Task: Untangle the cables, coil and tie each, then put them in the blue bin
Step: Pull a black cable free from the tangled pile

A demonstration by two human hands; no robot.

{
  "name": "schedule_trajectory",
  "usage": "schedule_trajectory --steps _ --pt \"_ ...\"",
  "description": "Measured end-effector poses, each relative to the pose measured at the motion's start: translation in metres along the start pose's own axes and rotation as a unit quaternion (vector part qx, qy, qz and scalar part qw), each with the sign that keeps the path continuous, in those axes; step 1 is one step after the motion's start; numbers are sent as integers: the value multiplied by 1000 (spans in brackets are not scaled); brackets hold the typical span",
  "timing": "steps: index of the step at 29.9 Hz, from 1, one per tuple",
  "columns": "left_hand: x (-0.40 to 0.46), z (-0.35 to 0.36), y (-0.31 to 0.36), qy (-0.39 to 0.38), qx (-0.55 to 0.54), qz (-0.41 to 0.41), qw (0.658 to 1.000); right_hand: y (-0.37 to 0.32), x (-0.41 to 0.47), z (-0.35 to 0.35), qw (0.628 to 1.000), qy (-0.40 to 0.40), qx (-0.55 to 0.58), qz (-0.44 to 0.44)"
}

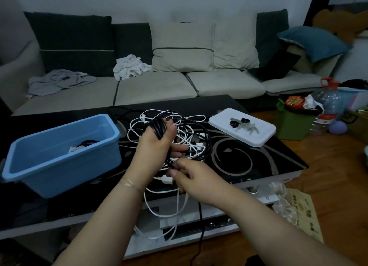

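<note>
— Holding what, up there in the left hand (159, 144)?
— Gripping a black cable (158, 129), wound in loops round the raised fingers, above the black table (258, 156).
— And the right hand (191, 176)?
— Pinching a black strand low down, just beside a white plug (166, 179).
— Lying where, the rest?
— Heaped as tangled white cables (191, 142) behind both hands, some trailing over the near edge. Sitting left of it, the blue bin (59, 156), already with a coil inside. Resting right, a white lid (243, 129) bearing ties.

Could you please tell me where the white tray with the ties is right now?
The white tray sits on the black table's far right corner in the head view, right of the cable tangle, opposite the blue bin.
</note>
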State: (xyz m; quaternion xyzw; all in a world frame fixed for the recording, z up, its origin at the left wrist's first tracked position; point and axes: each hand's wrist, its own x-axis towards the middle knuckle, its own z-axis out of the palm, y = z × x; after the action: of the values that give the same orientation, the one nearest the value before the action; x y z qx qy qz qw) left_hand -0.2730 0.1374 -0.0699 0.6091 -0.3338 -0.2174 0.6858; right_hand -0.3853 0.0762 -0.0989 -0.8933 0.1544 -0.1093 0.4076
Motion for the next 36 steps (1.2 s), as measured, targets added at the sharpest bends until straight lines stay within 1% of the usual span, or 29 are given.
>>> schedule_trajectory --steps 2,3,4,5,6,7,8,10,11,12,14,16,17,18,20,21,23,25,27,29,31,33,36 --pt "1 -2 -6 -13 66 4 998 0 -1 -5 997 26 -78 -5" --pt "2 -3 -10 -13 134 20 991 0 -1 -6 994 37 -106 -8" --pt "3 -6 -14 -10 218 43 975 -1 -1 -8 991 42 -127 -11" --pt "4 -9 -17 -17 299 63 952 -2 -1 -9 989 40 -142 -10" --pt "5 -10 -19 -27 354 79 931 -1 0 -10 988 31 -149 -8" --pt "4 -11 -21 -41 381 85 920 0 -1 -11 990 16 -137 -4" --pt "4 -11 -21 -52 385 88 917 2 -1 -13 995 -1 -104 0" --pt "3 -13 -21 -74 363 60 927 7 0 -17 1000 -16 -23 2" --pt "1 -14 -21 -91 349 35 932 9 0 -20 1000 -6 -6 3" --pt "-1 -13 -21 -110 350 11 930 11 -1 -24 1000 14 -8 4" --pt "-6 -8 -20 -150 366 -19 918 13 -1 -31 996 67 -63 10" --pt "-11 -2 -19 -189 328 -44 925 13 -1 -36 983 119 -140 2" --pt "-12 0 -18 -203 299 -59 931 13 -1 -38 978 143 -150 -6" --pt "-13 0 -16 -216 283 -70 932 13 0 -40 977 163 -136 -13" --pt "-16 3 -13 -250 280 -88 923 18 3 -44 980 191 -43 -13" --pt "-17 4 -13 -273 277 -97 916 21 4 -46 981 190 21 -10" --pt "-17 5 -14 -322 265 -102 903 23 5 -49 979 151 133 -15" --pt "-16 4 -13 -364 252 -99 891 25 4 -51 976 107 188 -23" --pt "-16 4 -10 -386 230 -99 888 27 3 -52 971 90 218 -26" --pt "-15 4 -8 -388 194 -99 895 29 5 -54 966 98 240 -17" --pt "-15 2 -8 -389 137 -95 906 33 8 -57 962 118 247 -15" --pt "-14 0 -6 -401 70 -89 909 36 9 -59 958 140 252 -9" --pt "-15 0 -2 -381 -9 -89 920 39 13 -52 945 134 299 -14"
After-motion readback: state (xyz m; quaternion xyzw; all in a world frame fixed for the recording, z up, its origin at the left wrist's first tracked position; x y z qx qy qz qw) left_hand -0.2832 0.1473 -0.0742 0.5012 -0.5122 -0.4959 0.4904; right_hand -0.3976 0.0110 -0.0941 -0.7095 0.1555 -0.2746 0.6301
